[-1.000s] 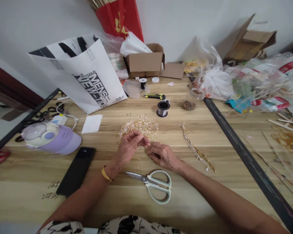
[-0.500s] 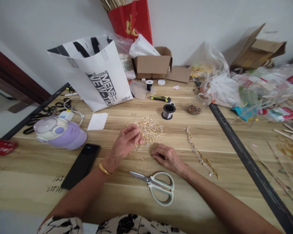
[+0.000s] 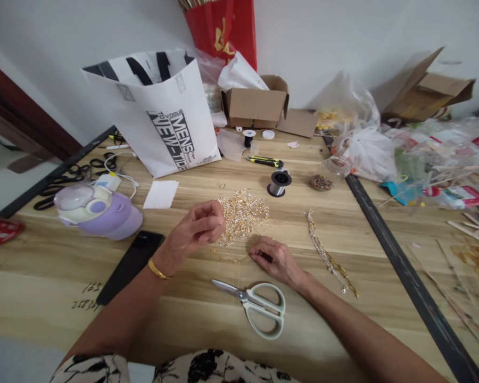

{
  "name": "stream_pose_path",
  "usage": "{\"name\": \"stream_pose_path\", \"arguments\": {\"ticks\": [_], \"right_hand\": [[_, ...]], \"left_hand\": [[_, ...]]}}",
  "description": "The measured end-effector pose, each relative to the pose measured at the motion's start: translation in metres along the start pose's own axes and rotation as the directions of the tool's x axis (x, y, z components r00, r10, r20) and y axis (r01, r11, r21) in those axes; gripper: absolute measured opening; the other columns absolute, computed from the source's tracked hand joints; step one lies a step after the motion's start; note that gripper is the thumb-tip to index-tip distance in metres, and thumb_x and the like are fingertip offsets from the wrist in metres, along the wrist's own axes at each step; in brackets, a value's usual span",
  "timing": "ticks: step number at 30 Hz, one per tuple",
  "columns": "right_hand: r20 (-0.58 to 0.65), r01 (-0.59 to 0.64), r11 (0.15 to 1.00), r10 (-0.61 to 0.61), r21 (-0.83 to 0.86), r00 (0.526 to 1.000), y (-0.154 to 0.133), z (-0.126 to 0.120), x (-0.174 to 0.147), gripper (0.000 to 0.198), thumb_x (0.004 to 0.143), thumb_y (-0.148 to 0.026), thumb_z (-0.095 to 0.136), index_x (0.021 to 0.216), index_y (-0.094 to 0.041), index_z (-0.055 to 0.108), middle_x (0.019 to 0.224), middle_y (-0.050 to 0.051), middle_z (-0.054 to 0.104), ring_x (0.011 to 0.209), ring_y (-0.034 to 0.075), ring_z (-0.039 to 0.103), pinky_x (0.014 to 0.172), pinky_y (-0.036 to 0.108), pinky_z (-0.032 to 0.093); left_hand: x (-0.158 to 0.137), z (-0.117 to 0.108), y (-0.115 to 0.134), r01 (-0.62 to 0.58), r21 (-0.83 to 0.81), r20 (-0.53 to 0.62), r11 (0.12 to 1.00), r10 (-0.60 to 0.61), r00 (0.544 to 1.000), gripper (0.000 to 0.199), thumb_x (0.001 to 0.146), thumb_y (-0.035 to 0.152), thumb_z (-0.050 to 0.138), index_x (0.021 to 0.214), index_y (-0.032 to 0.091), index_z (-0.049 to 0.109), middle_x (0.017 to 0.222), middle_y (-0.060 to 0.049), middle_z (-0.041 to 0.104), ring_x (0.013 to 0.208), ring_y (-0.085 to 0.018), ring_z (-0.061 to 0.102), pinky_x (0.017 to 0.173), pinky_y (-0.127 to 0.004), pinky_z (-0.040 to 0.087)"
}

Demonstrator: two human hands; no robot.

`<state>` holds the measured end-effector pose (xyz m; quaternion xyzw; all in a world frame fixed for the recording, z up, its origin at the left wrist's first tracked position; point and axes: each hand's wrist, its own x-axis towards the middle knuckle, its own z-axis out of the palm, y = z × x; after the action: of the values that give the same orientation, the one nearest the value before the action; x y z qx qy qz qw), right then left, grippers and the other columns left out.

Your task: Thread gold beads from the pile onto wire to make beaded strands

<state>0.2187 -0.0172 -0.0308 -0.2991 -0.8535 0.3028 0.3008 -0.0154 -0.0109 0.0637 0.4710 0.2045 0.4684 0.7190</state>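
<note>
My left hand (image 3: 201, 226) is raised at the left edge of a pile of small gold and clear beads (image 3: 243, 213). Its thumb and fingers are pinched together; whatever is between them is too small to make out. Low on the table just below the pile, my right hand (image 3: 275, 258) is closed, its fingertips on the right end of a thin gold chain (image 3: 234, 260). That chain lies loosely across the wood toward my left hand. Scissors (image 3: 249, 303) with pale handles rest in front of my hands, blades pointing left. Finished-looking silver and gold chains (image 3: 327, 252) lie to the right.
A wire spool (image 3: 278, 183), a yellow-black utility knife (image 3: 265, 161) and a jar of beads (image 3: 323, 181) stand behind the pile. On the left are a phone (image 3: 130, 266), a purple bottle (image 3: 99, 210) and white paper (image 3: 160, 194). A white bag (image 3: 163, 117) stands behind.
My left hand has drawn back a little to the left from the bead pile, still pinched. My right hand stays at the chain's end. The camera view has shifted slightly.
</note>
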Motion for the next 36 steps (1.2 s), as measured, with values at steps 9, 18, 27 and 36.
{"name": "stream_pose_path", "arguments": {"ticks": [9, 18, 27, 36], "right_hand": [[-0.023, -0.05, 0.998, 0.051, 0.026, 0.998, 0.001, 0.0, -0.003, 0.006, 0.087, -0.017, 0.052, 0.087, -0.019, 0.058, 0.095, 0.007, 0.06, 0.073, 0.013, 0.058, 0.062, 0.024, 0.047], [-0.041, -0.033, 0.99, 0.028, -0.135, 0.999, 0.003, 0.003, -0.006, 0.026, 0.084, -0.02, 0.054, 0.111, -0.02, 0.053, 0.109, 0.01, 0.058, 0.078, 0.016, 0.06, 0.067, 0.029, 0.051], [0.026, 0.007, 0.961, 0.0, -0.277, 1.0, 0.0, 0.004, -0.003, 0.023, 0.091, -0.016, 0.045, 0.111, -0.02, 0.055, 0.111, 0.01, 0.057, 0.097, 0.02, 0.058, 0.08, 0.034, 0.051], [0.028, 0.003, 0.917, 0.009, -0.398, 1.0, -0.001, 0.006, -0.001, 0.016, 0.094, -0.018, 0.039, 0.088, -0.017, 0.053, 0.087, 0.009, 0.056, 0.074, 0.019, 0.055, 0.062, 0.029, 0.046]], "left_hand": [[0.006, -0.014, -0.006, 0.024, 0.037, -0.043, 0.999, -0.023, 0.999, 0.021, 0.075, 0.027, 0.068, 0.067, 0.014, 0.053, 0.043, 0.007, 0.038, 0.04, -0.004, 0.032, 0.042, -0.017, 0.025], [0.012, -0.015, -0.014, 0.012, 0.032, -0.133, 0.999, -0.008, 0.991, 0.023, 0.075, 0.024, 0.066, 0.062, 0.014, 0.051, 0.042, 0.006, 0.04, 0.041, -0.005, 0.036, 0.042, -0.018, 0.026], [0.012, -0.005, -0.013, 0.024, 0.075, -0.081, 0.997, -0.018, 0.997, 0.023, 0.076, 0.027, 0.067, 0.064, 0.014, 0.051, 0.045, 0.006, 0.043, 0.043, -0.005, 0.039, 0.045, -0.018, 0.03], [0.015, -0.009, -0.039, 0.211, 0.467, -0.199, 0.859, -0.13, 0.971, 0.019, 0.079, 0.03, 0.062, 0.074, 0.013, 0.056, 0.052, 0.004, 0.053, 0.046, -0.006, 0.044, 0.045, -0.017, 0.033]]}}
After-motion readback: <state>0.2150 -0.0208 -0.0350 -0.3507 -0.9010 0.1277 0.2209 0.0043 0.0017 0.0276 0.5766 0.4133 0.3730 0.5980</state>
